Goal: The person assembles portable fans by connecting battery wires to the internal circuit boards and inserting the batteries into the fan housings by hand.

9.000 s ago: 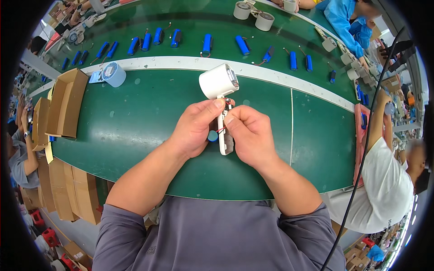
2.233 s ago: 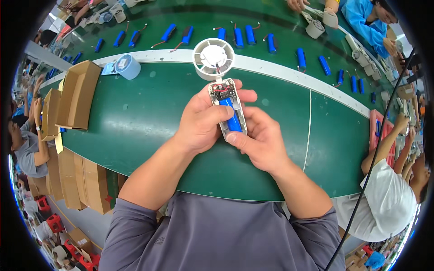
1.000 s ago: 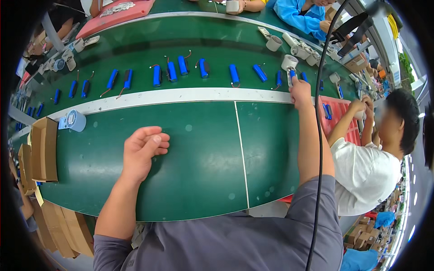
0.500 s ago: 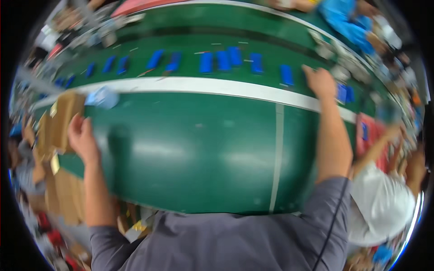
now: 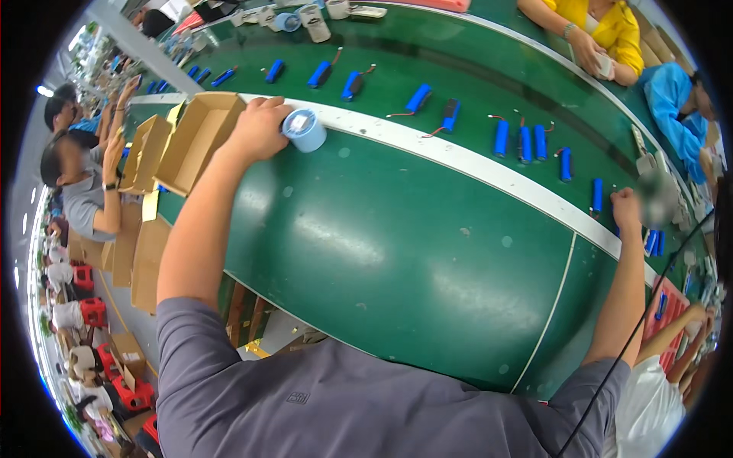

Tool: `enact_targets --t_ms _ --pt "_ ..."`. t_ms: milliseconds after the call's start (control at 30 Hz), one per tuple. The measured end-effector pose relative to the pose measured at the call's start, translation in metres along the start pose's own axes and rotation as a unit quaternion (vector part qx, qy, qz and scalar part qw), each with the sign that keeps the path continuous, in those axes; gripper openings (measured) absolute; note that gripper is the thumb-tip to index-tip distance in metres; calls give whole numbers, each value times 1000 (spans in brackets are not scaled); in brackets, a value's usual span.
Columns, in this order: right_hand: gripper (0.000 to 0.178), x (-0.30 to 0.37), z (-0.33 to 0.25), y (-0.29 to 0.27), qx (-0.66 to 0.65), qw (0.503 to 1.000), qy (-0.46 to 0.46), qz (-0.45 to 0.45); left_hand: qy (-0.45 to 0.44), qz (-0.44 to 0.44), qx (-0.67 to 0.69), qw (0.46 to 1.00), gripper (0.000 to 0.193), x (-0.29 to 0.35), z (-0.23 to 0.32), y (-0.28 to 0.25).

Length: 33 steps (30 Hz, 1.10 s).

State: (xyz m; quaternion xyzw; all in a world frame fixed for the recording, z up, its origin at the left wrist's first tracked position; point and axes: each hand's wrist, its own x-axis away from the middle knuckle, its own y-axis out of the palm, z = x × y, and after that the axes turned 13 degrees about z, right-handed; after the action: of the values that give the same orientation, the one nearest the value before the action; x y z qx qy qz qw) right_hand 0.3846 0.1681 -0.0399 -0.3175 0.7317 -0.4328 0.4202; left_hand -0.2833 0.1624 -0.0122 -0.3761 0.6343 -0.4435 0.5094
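Note:
My left hand point(image 5: 260, 128) is at the far left of the green worktop, its fingers curled and their tips hidden. It lies between an open cardboard box point(image 5: 200, 141) and a light blue round tub point(image 5: 307, 136) with something whitish inside; I cannot tell which it grips. At the far right, over the white rail, my right hand point(image 5: 628, 209) has its fingers pinched together. What lies in them, if anything, is too small to make out. A blue battery pack point(image 5: 597, 195) lies just left of that hand.
Several more blue battery packs with red leads, one here point(image 5: 500, 138), lie along the green belt point(image 5: 427, 61) beyond the white rail point(image 5: 458, 169). Co-workers sit across and on both sides. A red tray point(image 5: 663, 314) is at right. A black cable point(image 5: 611, 369) crosses my right arm.
The view has swung, so the table now appears tilted and the boxes sit higher. My left hand has moved up beside the blue tub. My right hand's stretched fingers have drawn together.

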Motion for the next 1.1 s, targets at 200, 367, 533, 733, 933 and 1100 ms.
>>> enact_targets --t_ms 200,367,533,733,933,1100 --pt "12 36 -16 -21 -294 951 91 39 -115 -44 276 953 34 16 37 -18" --pt "11 120 -101 -50 -527 840 57 -114 -309 -148 732 589 53 43 128 -38" --pt "8 209 -178 -66 -606 745 61 -274 -265 -222 871 350 36 53 214 -36" --pt "9 244 -182 -68 -610 757 45 -229 -274 -185 847 416 23 64 256 -47" --pt "8 256 -180 -58 -562 816 -7 -133 -218 -146 858 442 21 73 265 -42" --pt "9 258 -191 -59 -490 859 -142 -49 -177 -77 801 567 21 79 256 -31"
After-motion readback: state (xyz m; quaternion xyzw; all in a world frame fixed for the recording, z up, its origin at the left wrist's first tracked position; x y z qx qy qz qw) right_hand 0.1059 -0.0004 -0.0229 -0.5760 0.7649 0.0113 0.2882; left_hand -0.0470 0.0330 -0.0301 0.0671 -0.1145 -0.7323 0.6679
